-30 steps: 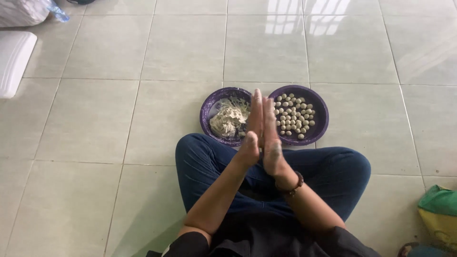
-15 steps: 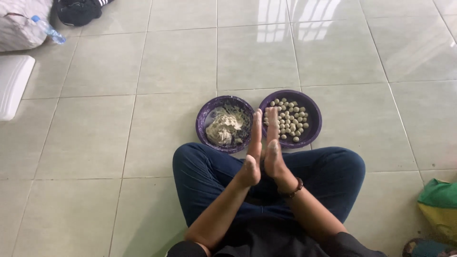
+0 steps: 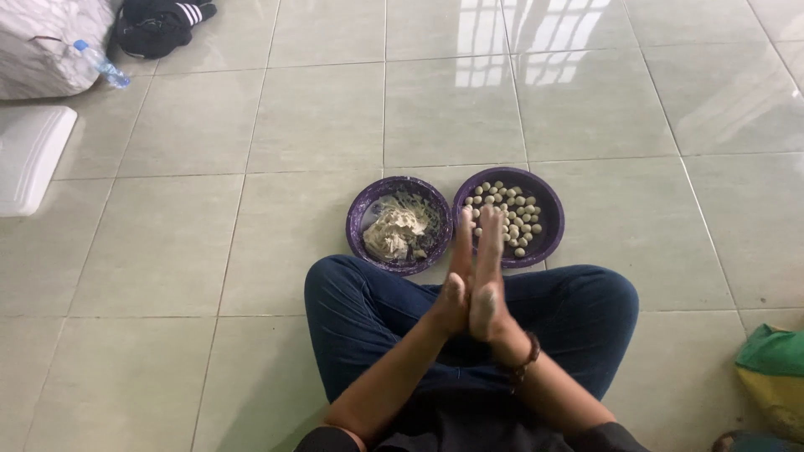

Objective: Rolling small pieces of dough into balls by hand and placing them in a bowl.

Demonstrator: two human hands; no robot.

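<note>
I sit cross-legged on a tiled floor. My left hand (image 3: 455, 280) and my right hand (image 3: 489, 280) are pressed flat, palm to palm, above my knees, fingers pointing forward; whatever lies between the palms is hidden. Both are dusted with pale dough. Just beyond the fingertips stand two purple bowls side by side. The left bowl (image 3: 355, 222) holds a lump of pale dough (image 3: 394, 234). The right bowl (image 3: 554, 219) holds several small dough balls (image 3: 507, 209). My right wrist carries a dark bead bracelet (image 3: 526, 356).
A white bag (image 3: 42, 46) with a plastic bottle (image 3: 100, 65) and a dark garment (image 3: 159, 25) lie at the far left. A white flat object (image 3: 29, 155) sits at the left edge. A green and yellow sack (image 3: 775, 377) is at the right.
My palms have slid against each other while staying pressed together. The view has tilted up, so more of the far floor and the bag now show.
</note>
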